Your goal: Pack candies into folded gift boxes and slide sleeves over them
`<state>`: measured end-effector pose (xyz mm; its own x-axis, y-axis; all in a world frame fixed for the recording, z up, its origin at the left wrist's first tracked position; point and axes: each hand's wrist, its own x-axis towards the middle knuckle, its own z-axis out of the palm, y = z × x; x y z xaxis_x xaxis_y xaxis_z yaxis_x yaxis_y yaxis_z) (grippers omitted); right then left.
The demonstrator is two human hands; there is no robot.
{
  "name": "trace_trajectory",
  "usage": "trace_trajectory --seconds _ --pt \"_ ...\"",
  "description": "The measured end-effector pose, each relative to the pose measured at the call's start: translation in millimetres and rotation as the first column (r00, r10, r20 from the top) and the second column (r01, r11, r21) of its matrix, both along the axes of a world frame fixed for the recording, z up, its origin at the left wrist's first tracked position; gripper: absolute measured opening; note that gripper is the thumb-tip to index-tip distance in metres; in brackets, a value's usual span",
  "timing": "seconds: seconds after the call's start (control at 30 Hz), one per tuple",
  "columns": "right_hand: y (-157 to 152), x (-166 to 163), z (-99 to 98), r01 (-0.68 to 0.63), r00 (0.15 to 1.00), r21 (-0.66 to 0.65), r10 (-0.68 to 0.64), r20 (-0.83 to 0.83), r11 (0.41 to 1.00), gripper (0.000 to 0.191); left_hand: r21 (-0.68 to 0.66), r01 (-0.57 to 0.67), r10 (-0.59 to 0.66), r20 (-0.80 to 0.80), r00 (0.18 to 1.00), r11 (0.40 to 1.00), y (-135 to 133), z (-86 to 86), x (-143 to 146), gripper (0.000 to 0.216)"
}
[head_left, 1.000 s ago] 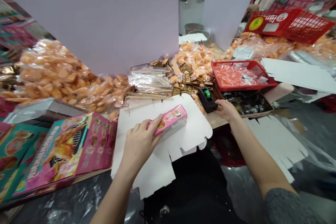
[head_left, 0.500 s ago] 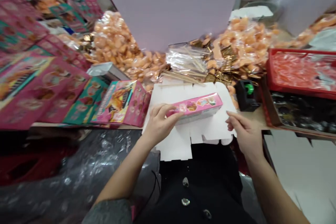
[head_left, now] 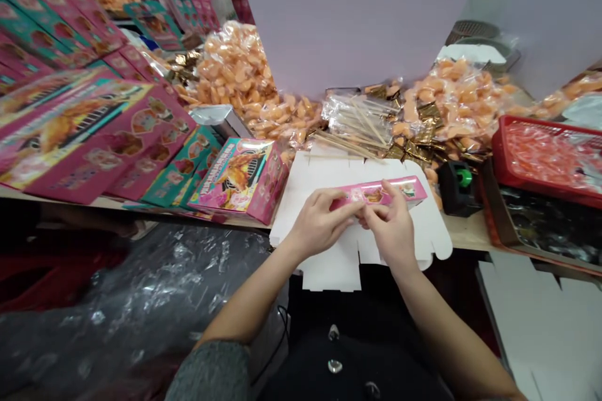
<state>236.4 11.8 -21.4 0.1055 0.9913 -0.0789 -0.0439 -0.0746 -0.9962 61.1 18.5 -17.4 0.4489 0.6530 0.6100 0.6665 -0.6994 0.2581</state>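
Note:
A narrow pink printed box (head_left: 410, 188) lies on its side on white flat cardboard (head_left: 329, 269) in front of me. My left hand (head_left: 322, 219) is closed around the box's left end. Against the middle of its near side is my right hand (head_left: 392, 229), index finger reaching over the top edge. The other right fingers are curled together close to the left fingertips. Whatever they pinch, if anything, is too small or hidden to make out.
Packed pink and teal boxes (head_left: 239, 175) stand at left. Bagged orange pieces (head_left: 235, 66) and wooden sticks (head_left: 360, 122) lie behind the cardboard. At right are a black tape dispenser (head_left: 458, 191) with green tape and a red basket (head_left: 545, 166) of wrapped pink-red pieces.
My right hand has moved left from beside the tape dispenser to the box's near side, meeting the left hand. The left hand stays on the box's left end. The camera view has shifted.

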Motion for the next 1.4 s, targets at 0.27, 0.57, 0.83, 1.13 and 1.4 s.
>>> trace_trajectory --seconds 0.27,0.57,0.83,1.13,1.4 --pt "-3 5 -17.7 -0.051 0.998 0.049 0.053 -0.034 0.997 0.078 -0.154 -0.171 0.194 0.147 0.97 0.973 9 -0.9 29 0.01" --pt "-67 67 -89.3 0.005 0.965 0.018 -0.01 0.262 1.0 0.081 -0.273 -0.082 0.17 0.318 0.933 0.959 15 -20.1 20 0.061" --pt "-47 65 -102.8 -0.502 0.773 0.512 0.096 0.627 0.697 0.032 0.19 -0.437 0.348 0.369 0.862 0.879 -52 68.4 -7 0.051" --pt "-66 22 -124.9 -0.776 0.475 0.479 -0.12 0.872 0.409 0.059 0.352 -0.698 0.77 -0.126 0.625 0.624 -49 21.8 -120 0.044" --pt "-71 15 -124.0 -0.781 0.392 0.393 -0.11 0.914 0.485 0.053 0.301 -0.775 0.826 -0.099 0.554 0.556 -55 -15.8 -124 0.071"
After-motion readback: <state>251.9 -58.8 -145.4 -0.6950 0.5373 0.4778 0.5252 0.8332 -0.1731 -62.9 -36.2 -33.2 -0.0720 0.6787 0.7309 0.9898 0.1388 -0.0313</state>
